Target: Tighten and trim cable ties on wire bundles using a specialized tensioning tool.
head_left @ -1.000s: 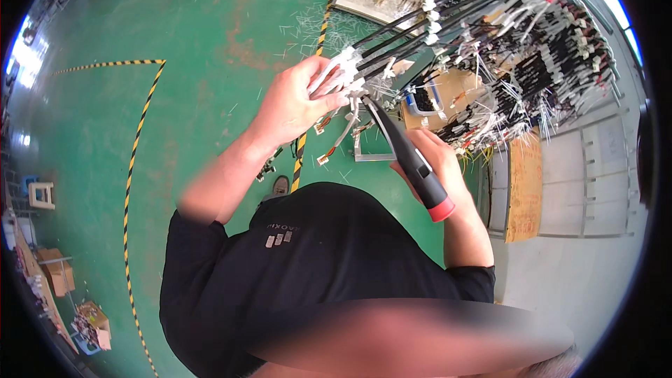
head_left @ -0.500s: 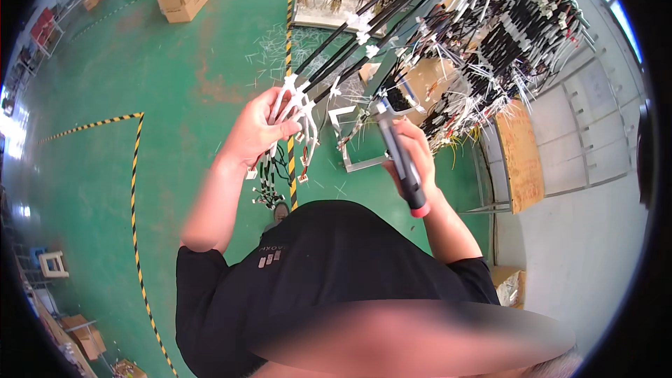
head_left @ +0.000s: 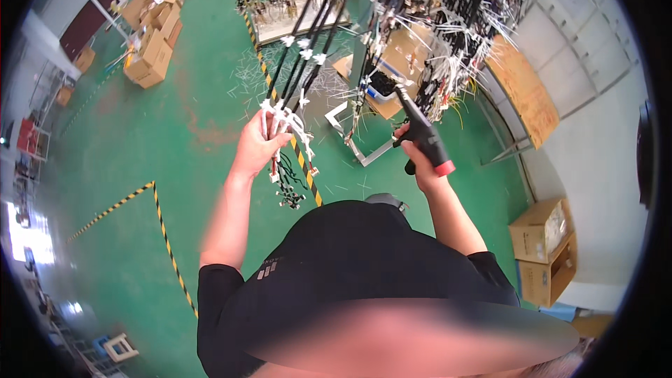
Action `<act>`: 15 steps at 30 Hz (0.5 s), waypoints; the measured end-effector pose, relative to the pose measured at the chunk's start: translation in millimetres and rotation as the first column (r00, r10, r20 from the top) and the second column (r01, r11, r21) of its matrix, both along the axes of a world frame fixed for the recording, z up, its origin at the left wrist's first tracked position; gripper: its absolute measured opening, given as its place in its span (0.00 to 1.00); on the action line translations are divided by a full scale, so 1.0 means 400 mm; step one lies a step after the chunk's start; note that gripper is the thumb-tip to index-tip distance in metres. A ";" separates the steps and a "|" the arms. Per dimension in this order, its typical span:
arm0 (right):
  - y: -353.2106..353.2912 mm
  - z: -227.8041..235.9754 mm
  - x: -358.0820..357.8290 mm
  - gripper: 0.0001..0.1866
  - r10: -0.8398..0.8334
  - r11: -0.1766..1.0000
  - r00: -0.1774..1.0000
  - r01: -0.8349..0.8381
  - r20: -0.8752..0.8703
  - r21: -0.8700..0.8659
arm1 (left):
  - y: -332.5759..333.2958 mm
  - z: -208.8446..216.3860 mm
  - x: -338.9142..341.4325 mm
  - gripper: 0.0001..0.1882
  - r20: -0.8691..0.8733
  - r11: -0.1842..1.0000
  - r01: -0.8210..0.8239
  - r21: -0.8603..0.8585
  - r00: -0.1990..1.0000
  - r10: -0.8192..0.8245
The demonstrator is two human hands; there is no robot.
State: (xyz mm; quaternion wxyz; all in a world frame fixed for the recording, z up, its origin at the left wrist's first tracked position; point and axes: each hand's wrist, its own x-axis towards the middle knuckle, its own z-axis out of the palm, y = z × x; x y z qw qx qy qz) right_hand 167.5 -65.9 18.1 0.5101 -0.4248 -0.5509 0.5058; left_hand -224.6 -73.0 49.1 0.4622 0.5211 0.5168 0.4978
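My left hand (head_left: 253, 150) is closed around the white lower ends of several black-sleeved wire harnesses (head_left: 305, 70), which slope down from the top of the view. White cable ties cluster along them. Below my fingers dangle loose wires with small connectors (head_left: 290, 192). To the right, my right hand (head_left: 422, 166) grips a cable tie gun (head_left: 427, 137), dark and pistol-shaped with a red rear end. Its narrow nose points up and away from me, apart from the harnesses in my left hand.
More harnesses (head_left: 483, 0) hang thickly at the far right. A metal frame (head_left: 362, 157) and an open cardboard box (head_left: 407, 49) stand beneath them. Cut tie ends litter the green floor, crossed by striped tape (head_left: 260, 63). Boxes (head_left: 546, 234) are stacked at right; others (head_left: 149, 59) lie far left.
The view has turned and shifted. My right hand with the tie gun has moved farther right, away from the harnesses. My left hand keeps its hold on them.
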 end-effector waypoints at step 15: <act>0.524 -0.176 0.202 0.34 0.303 0.932 0.788 -0.363 -0.535 -0.007 | 0.239 -0.204 0.148 0.20 -0.536 0.791 -0.585 0.181 0.616 0.578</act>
